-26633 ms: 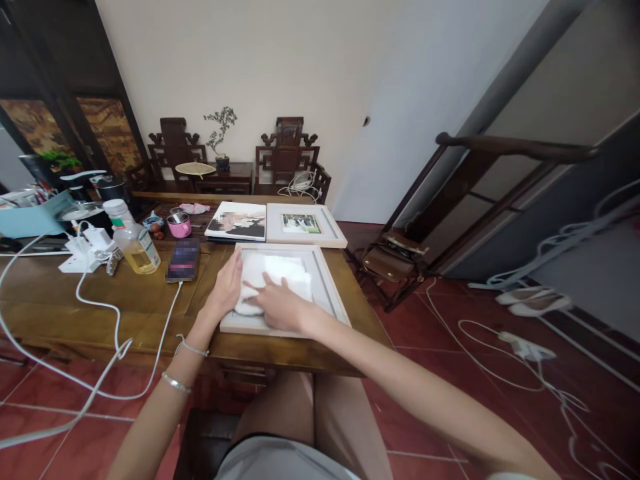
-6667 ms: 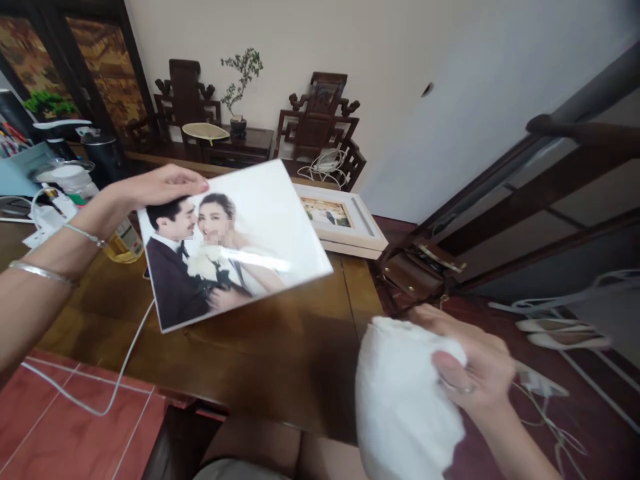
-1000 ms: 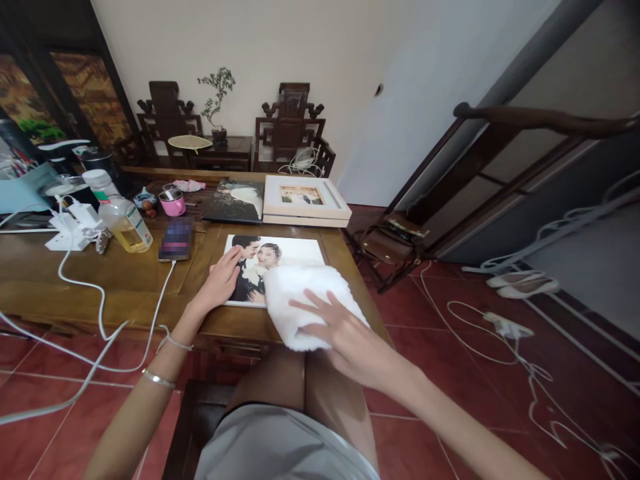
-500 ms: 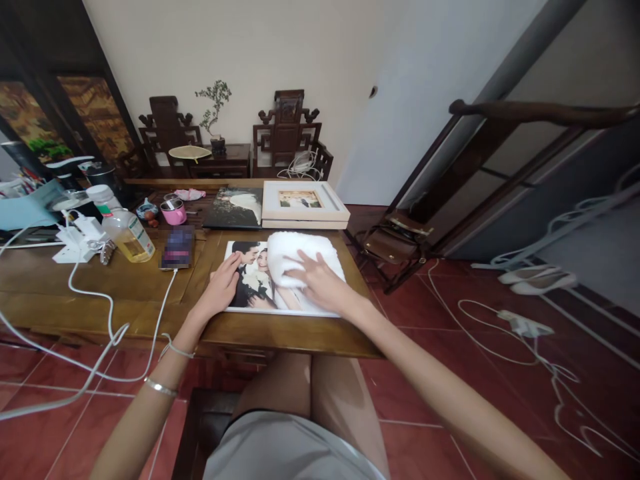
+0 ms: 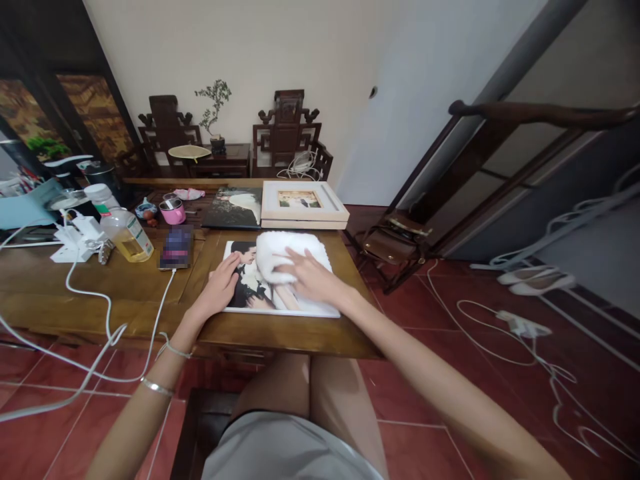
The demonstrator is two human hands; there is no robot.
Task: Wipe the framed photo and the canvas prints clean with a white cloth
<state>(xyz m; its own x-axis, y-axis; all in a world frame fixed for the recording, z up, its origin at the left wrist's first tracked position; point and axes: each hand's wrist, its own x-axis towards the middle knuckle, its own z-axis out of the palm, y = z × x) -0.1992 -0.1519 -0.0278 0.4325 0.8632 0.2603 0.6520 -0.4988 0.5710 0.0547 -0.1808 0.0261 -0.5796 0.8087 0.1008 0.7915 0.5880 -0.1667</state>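
Note:
A wedding photo panel (image 5: 250, 283) with a thin white edge lies flat near the table's front edge; whether it is an album cover or a single board, I cannot tell. My left hand (image 5: 220, 283) rests on its left edge, fingers stretched out and holding nothing. A folded, fluffy white towel (image 5: 315, 250) covers the upper middle and part of the right of the picture. On top of the towel lies my right hand (image 5: 310, 275), fingers spread and pressing it down against the panel.
Behind the panel are a dark photo album (image 5: 233, 207) and a white framed photo on a box (image 5: 305, 217). To the left are a phone (image 5: 177, 248) on a cable, a bottle of yellow liquid (image 5: 125, 233), a power strip (image 5: 75, 243) and a pink mug (image 5: 173, 210). A chair (image 5: 395, 243) stands right.
My right hand and the white towel have slid left across the panel, covering more of the pictured faces. My left hand has stayed at the left edge.

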